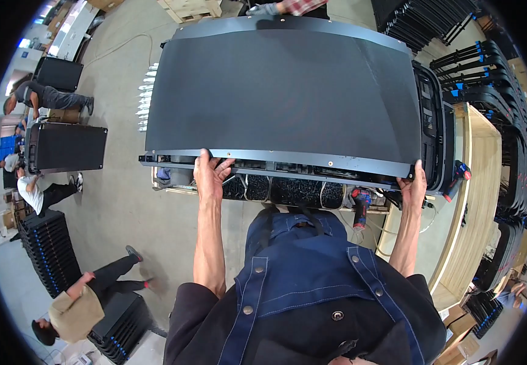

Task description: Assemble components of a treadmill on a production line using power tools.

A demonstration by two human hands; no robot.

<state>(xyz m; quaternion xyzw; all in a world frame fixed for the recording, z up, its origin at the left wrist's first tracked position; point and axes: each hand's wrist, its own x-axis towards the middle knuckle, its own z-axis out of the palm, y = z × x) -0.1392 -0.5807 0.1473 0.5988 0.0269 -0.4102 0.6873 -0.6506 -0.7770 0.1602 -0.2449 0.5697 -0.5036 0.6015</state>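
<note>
A large flat black panel point(275, 91) with grey metal edge strips lies in front of me, over a black frame point(269, 172) whose inner parts show through the gap along the near side. My left hand point(212, 175) grips the near edge left of the middle, thumb up against the strip and fingers partly spread. At the near right corner, my right hand point(414, 185) is closed on the edge, with its thumb raised along the corner. Across the panel, another person's gloved hand point(263, 10) is at the far edge. What lies beneath the panel is mostly hidden.
A red-and-black cordless driver point(361, 208) hangs near my waist; another point(456, 181) sits at the right. Right of the frame stands a wooden crate point(473, 201), with stacked black frames point(506, 140) behind. Several people work at left near black units point(66, 148). A hose crosses the floor.
</note>
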